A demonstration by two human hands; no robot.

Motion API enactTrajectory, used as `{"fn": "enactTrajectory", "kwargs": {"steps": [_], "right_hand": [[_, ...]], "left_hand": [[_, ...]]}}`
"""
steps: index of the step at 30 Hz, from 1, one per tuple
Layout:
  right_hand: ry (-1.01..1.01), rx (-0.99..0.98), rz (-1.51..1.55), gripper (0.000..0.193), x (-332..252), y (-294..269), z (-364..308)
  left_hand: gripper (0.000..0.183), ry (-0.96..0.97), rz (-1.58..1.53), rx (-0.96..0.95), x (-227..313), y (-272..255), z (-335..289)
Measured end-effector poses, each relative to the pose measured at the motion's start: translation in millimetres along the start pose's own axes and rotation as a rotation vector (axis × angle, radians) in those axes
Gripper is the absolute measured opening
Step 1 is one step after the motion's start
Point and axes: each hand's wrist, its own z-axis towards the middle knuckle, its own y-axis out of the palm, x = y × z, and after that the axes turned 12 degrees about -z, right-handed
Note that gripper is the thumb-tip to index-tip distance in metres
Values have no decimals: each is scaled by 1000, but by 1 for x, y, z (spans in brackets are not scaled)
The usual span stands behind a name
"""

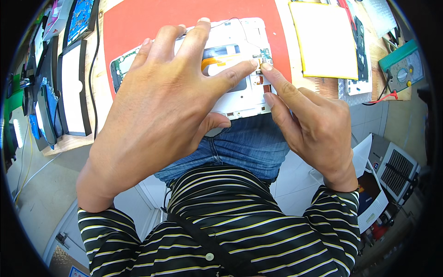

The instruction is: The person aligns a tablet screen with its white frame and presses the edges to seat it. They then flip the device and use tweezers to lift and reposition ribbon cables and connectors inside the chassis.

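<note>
An opened tablet with a white inner frame lies tilted at the table's near edge. Orange flex cable shows in its middle, and a small green circuit board at its right end. My left hand spans the tablet, fingertips by the far edge and thumb at the near edge, gripping it. Its index fingertip presses beside the small board. My right hand closes on the tablet's right end, index fingertip against the left one and thumb lower on the edge. Whatever lies under the two fingertips is hidden.
A red mat lies under the tablet on a wooden table. To the right are a yellow envelope, a white panel and a multimeter. On the left, a black cable runs past a black-framed white panel.
</note>
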Motion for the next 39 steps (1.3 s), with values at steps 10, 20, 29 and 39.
{"fn": "enactTrajectory", "kwargs": {"steps": [10,20,29,39], "right_hand": [[66,74,150,38,3,3,11],[44,24,137,33,2,-1,9],[107,61,253,33,5,3,9],[245,151,318,14,8,7,31]], "left_hand": [[97,-42,-51,-5,0,1,-2],[93,-12,-190,82,-3,1,-2],[80,-14,-149,134,-7,13,-11],[71,-15,-227,256,-12,24,-17]]}}
